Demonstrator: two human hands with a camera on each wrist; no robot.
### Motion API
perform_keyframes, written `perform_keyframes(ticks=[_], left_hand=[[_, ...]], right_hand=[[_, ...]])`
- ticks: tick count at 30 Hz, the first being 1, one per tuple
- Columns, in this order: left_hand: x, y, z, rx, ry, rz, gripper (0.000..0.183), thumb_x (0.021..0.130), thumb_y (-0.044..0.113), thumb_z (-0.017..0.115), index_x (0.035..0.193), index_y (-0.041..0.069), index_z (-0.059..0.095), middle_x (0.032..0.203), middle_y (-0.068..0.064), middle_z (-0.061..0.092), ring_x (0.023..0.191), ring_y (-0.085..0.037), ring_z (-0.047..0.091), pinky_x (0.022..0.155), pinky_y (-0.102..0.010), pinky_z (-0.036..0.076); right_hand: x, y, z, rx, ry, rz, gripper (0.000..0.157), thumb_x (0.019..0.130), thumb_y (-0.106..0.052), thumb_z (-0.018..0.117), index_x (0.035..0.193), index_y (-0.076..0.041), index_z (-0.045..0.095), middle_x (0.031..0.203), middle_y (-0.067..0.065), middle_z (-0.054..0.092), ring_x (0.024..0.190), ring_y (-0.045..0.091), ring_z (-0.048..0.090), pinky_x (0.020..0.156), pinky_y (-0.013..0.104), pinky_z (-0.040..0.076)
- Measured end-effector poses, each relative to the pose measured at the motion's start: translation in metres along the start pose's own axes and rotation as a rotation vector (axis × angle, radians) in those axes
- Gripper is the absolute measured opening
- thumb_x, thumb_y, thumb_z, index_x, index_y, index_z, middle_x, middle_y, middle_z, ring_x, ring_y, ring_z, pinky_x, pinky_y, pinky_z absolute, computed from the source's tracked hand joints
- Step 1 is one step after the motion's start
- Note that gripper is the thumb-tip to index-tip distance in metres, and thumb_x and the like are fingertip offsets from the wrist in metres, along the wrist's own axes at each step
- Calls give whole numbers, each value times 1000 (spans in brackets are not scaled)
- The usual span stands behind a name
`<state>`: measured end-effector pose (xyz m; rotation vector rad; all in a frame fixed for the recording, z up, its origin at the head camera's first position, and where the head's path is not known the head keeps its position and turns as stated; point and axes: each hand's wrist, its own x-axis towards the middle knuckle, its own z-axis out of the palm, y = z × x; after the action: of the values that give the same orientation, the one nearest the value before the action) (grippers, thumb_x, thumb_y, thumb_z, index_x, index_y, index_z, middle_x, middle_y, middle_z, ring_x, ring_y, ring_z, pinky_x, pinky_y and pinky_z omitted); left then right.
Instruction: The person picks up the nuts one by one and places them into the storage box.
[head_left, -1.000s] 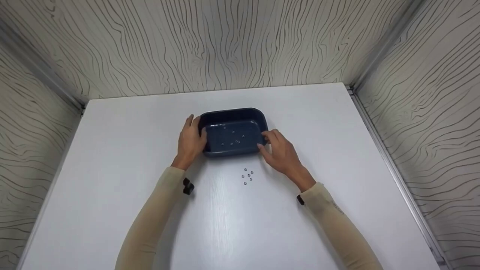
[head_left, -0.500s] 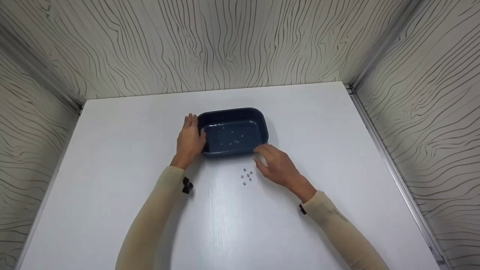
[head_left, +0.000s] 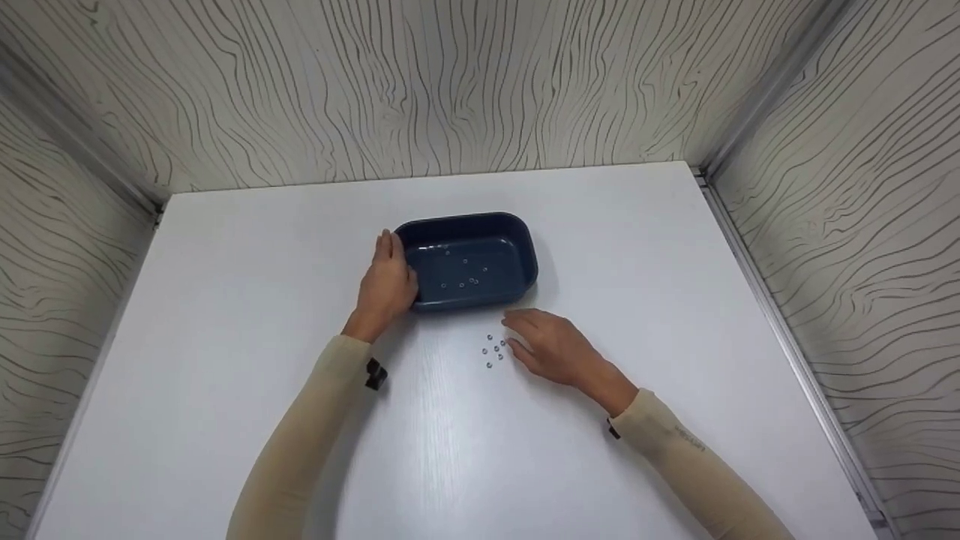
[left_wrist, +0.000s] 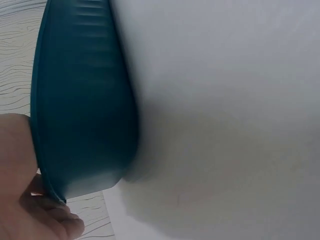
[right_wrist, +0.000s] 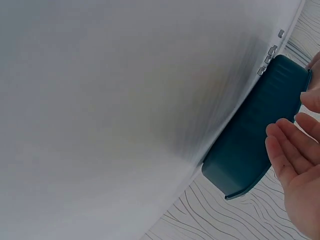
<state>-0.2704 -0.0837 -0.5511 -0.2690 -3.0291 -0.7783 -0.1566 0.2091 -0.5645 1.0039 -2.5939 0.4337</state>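
Tray (head_left: 472, 303) on table (head_left: 270, 255), nuts (head_left: 465, 261) inside; other nuts (head_left: 496, 349) on table before tray.

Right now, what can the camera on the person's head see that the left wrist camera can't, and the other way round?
Only the head camera shows the tiny rings in the tray, the tiny rings on the table, the right hand and both sleeves.

Only the left wrist camera shows the faint bands on the tray's outer wall up close.

Both show the blue tray, the left hand gripping it, the white table and the wavy-lined wall.
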Motion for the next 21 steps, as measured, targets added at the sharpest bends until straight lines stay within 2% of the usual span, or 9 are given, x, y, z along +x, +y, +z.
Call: perform_keyframes(ticks=[9, 14, 17, 21], left_hand=[[1, 3, 3, 42, 13, -14, 67, 105, 9, 46, 161, -14, 19, 171, -34, 17, 162, -43, 21, 122, -52, 44], [0, 7, 3, 131, 19, -1, 67, 102, 4, 46, 160, -16, 20, 169, -37, 20, 161, -46, 22, 121, -52, 45], [-1, 7, 3, 164, 7, 3, 70, 100, 2, 49, 160, -17, 18, 169, -37, 19, 161, -47, 22, 122, -51, 44], [0, 6, 4, 153, -14, -1, 72, 100, 3, 49, 161, -16, 16, 170, -36, 17, 162, -46, 19, 123, -51, 42]], right_hand=[[-5, 1, 0, -36, -162, -27, 37, 97, -19, 74, 131, -3, 70, 133, 14, 74, 122, 25, 73, 101, 39, 62], [-5, 2, 3, -47, -248, -60, 35, 99, -17, 72, 132, -5, 71, 135, 12, 74, 124, 24, 72, 103, 39, 61], [-5, 2, 5, -58, -270, -86, 33, 99, -16, 71, 131, -6, 73, 133, 10, 75, 124, 22, 73, 104, 37, 60], [-4, 2, 7, -77, -257, -119, 29, 99, -14, 71, 127, -7, 76, 128, 8, 77, 120, 20, 75, 102, 36, 61]])
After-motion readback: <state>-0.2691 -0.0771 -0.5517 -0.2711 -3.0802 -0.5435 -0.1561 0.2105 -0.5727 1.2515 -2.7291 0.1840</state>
